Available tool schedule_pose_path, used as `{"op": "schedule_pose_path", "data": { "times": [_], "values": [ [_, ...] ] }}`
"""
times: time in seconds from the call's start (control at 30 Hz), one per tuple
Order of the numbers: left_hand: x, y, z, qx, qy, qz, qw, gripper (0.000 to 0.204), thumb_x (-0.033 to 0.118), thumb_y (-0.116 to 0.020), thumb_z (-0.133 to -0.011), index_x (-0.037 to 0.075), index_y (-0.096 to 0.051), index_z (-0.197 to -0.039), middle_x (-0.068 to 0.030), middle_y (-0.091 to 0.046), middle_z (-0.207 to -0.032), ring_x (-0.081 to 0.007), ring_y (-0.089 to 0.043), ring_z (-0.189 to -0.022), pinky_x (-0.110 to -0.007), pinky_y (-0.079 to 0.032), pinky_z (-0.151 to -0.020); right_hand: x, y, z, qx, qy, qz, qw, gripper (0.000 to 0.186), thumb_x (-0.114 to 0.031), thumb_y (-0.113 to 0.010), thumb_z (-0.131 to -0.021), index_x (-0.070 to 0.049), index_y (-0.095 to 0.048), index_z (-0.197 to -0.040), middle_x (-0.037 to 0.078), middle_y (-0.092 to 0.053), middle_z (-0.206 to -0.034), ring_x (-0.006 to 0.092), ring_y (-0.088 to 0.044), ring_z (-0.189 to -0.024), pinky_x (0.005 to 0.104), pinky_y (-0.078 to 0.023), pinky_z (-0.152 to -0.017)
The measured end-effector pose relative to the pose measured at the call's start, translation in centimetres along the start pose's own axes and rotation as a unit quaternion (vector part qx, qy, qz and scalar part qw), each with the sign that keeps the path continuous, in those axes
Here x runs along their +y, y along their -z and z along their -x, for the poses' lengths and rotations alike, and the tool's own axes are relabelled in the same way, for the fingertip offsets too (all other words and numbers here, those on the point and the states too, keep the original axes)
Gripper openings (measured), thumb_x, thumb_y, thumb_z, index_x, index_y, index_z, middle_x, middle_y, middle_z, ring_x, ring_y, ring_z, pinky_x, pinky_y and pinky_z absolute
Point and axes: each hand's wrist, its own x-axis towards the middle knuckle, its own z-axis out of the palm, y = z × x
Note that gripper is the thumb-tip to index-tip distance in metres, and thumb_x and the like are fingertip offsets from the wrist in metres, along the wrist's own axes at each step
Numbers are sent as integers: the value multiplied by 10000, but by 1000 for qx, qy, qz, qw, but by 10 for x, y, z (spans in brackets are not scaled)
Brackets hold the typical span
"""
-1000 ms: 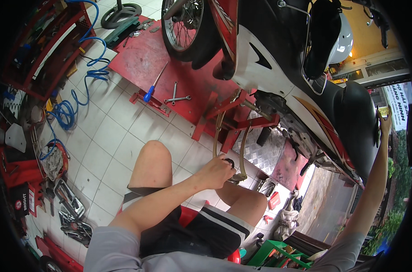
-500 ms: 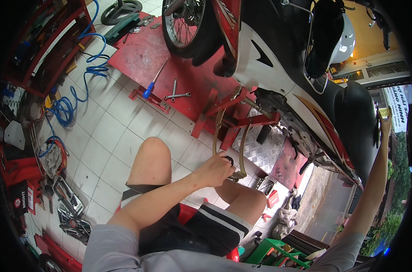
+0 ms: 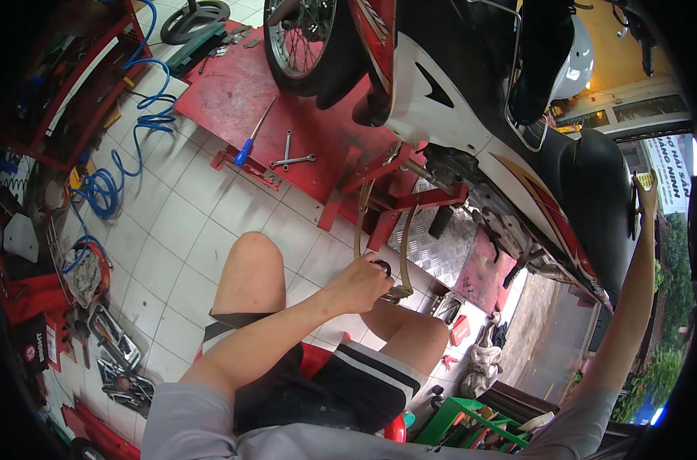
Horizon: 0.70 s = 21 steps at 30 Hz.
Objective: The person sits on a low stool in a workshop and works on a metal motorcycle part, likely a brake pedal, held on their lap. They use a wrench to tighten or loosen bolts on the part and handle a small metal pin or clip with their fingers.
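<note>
My left hand (image 3: 361,284) is closed around the black-ended handle (image 3: 382,267) of a brass-coloured U-shaped metal frame (image 3: 406,253). The frame hangs from the red lift's front bracket, above my knee. At the far right, my right arm is stretched out, and my right hand (image 3: 646,196) is closed on the dark grab rail (image 3: 635,205) behind the seat (image 3: 593,192). Its fingers are partly hidden. Between my hands stands the white, red and black motorcycle (image 3: 440,107), on the red lift table (image 3: 233,92).
A blue-handled screwdriver (image 3: 245,150) and two crossed wrenches (image 3: 293,161) lie on the lift table. Left of it, a coiled blue air hose (image 3: 99,192) crosses the tiled floor near a red tool rack (image 3: 72,100). A green crate (image 3: 459,429) stands at lower right.
The whole view has shifted slightly to the left. Both hands keep their holds on the frame's handle and the grab rail; nothing else has visibly moved.
</note>
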Motion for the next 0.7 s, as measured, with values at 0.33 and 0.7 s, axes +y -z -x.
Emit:
{"op": "schedule_pose_path", "data": {
  "times": [0.33, 0.7],
  "values": [
    [4, -1, -2, 10, -25, -1, 1000, 128, 68, -625, -676, 57, -679, -791, -97, -653, -690, -240, -668, -745, -346, -435, -854, -4, 55, -4, 75, -31, 120, 989, 939, -619, -725, -747, -111, -399, -1466, 241, -549, -1348, 418, -521, -1247, 482, -406, -1024],
    [0, 10, -9, -5, 8, 57, 998, 193, 81, -684, -690, 77, -682, -883, -93, -639, -695, -279, -643, -739, -418, -424, -788, -347, -66, 492, -172, 105, -380, 903, 144, -44, -724, -754, 15, -705, -884, 126, -688, -822, 233, -673, -781, 337, -510, -738]
  ]
}}
